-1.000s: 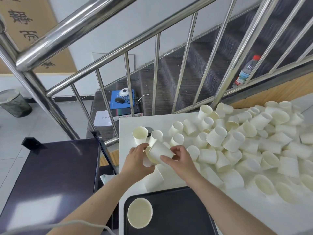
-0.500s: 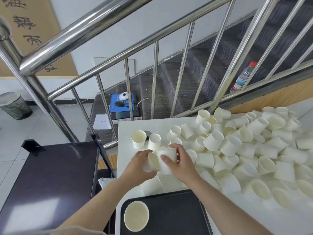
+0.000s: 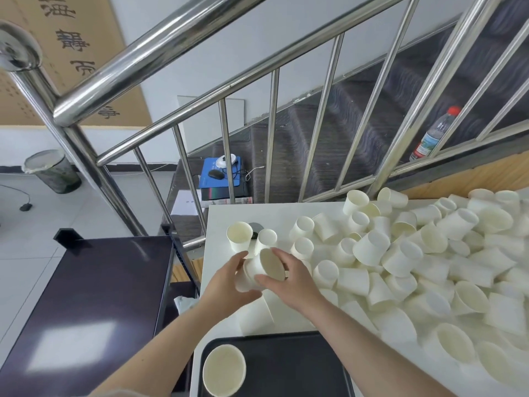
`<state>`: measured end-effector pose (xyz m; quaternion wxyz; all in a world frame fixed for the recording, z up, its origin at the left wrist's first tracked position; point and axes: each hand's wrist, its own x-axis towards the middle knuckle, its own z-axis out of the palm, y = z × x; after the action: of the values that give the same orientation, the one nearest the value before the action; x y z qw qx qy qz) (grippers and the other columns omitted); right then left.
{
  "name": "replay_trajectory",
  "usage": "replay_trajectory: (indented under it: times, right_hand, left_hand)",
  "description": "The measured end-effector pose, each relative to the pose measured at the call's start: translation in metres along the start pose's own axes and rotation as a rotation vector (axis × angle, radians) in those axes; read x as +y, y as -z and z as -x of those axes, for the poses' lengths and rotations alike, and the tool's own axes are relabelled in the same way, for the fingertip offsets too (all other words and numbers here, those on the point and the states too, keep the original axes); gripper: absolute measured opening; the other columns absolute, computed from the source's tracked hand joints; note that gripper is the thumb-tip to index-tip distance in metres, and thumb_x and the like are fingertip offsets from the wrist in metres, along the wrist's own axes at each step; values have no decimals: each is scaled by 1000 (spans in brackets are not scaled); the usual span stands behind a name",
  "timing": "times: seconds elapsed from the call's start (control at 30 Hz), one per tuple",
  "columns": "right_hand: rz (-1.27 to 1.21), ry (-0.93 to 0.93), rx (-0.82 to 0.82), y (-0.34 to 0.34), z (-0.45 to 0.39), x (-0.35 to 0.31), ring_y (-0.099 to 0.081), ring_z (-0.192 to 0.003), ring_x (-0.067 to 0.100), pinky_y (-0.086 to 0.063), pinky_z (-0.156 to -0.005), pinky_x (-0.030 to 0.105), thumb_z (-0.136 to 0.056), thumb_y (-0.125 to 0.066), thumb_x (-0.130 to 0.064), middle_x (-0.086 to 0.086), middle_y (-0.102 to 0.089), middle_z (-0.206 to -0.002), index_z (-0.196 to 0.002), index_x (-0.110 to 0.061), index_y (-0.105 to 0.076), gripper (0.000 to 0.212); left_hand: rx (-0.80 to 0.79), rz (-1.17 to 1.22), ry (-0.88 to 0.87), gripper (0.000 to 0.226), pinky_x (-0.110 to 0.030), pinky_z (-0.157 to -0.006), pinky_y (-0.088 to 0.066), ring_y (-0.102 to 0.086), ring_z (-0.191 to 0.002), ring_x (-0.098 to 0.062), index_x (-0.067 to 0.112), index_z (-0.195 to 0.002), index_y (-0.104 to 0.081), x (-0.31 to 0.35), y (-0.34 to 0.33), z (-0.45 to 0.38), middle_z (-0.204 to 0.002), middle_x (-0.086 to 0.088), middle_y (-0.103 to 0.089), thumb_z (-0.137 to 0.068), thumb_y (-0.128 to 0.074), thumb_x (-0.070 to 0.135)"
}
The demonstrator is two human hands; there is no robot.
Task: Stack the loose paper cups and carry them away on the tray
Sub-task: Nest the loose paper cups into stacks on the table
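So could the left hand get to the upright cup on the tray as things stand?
Probably not right away: the left hand and right hand both hold nested cups above the table. The path itself looks free: the upright cup stands in the near-left corner of the tray, with nothing over it.

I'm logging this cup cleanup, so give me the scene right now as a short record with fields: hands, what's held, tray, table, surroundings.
left hand: left hand grips the nested cups from the base side
right hand: right hand grips the same cups at the mouth end
tray: black tray at the near edge, one upright cup in its left corner
table: white table covered with loose cups, most tipped over
surroundings: steel railing behind, water bottle on the stairs
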<state>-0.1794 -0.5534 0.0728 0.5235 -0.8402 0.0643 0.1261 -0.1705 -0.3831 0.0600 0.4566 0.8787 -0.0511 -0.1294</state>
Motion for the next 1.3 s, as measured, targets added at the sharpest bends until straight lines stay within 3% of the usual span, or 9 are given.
replay_trajectory:
  times: [0.17,0.33,0.43,0.5,0.57,0.67,0.83,1.07,1.3]
  right_hand:
    - [-62,-52,-206,4,3,-5,-52,-113,-4,-44,-97,20,-82,-66,-56,-26,-56,-121,-132,-35,-49,57]
    - [-79,-93,-283,1,-4,6,-52,-119,4,-52,-88,24,-87,-57,-56,-20,-51,-133,-143,-39,-39,62]
    - [-95,-171,-123,0,-5,16,-65,-93,6,-51,-69,21,-94,-55,-41,-9,-60,-118,-131,-27,-53,40]
    - [100,-231,8,-4,-7,29,-66,-95,16,-54,-81,33,-91,-57,-35,-1,-65,-110,-117,-14,-62,33]
    - [289,-273,-56,-13,-4,40,-63,-101,23,-51,-92,35,-87,-60,-37,6,-64,-102,-110,-7,-63,37]
    - [272,-316,-176,-28,2,53,-60,-88,13,-49,-82,26,-85,-64,-37,-4,-60,-91,-106,-11,-63,34]
    - [111,-270,-184,-35,2,62,-50,-60,14,-44,-59,23,-84,-62,-23,2,-47,-67,-74,-12,-54,17]
    - [90,8,3,1,-14,32,-34,-53,8,-31,-57,25,-82,-65,-17,-2,-41,-59,-64,-2,-53,26]
    - [162,186,37,18,-18,0,-39,-44,5,-29,-49,15,-88,-61,-17,-16,-44,-44,-63,-15,-59,25]
  left_hand:
    - [-20,-43,-55,67,-17,-85,-46,-59,-102,-5,33,-124,-50,3,0,2,-105,27,-57,-67,-83,21]
    - [12,-26,-63,67,-17,-85,-46,-58,-101,-3,33,-123,-50,-2,-1,5,-107,24,-59,-66,-84,24]
    - [56,-46,-11,67,-21,-86,-45,-56,-102,-5,33,-124,-48,-11,2,5,-109,22,-58,-67,-83,27]
    - [69,-86,46,68,-29,-90,-46,-54,-105,-9,34,-126,-46,-20,5,5,-114,20,-57,-67,-81,30]
    - [61,-125,83,70,-31,-94,-46,-53,-107,-10,33,-128,-45,-29,8,6,-118,18,-55,-68,-81,31]
    - [46,-134,111,72,-32,-97,-46,-53,-108,-10,34,-130,-44,-40,8,7,-121,16,-55,-68,-80,32]
    - [36,-153,132,74,-32,-97,-45,-52,-109,-11,32,-132,-44,-49,9,5,-122,15,-54,-68,-79,32]
    - [48,-149,160,70,-31,-92,-46,-53,-105,-12,31,-129,-45,-49,13,-2,-117,13,-55,-69,-80,27]
    - [17,-141,115,71,-31,-91,-48,-54,-105,-11,32,-130,-45,-38,10,-5,-116,17,-56,-67,-79,30]
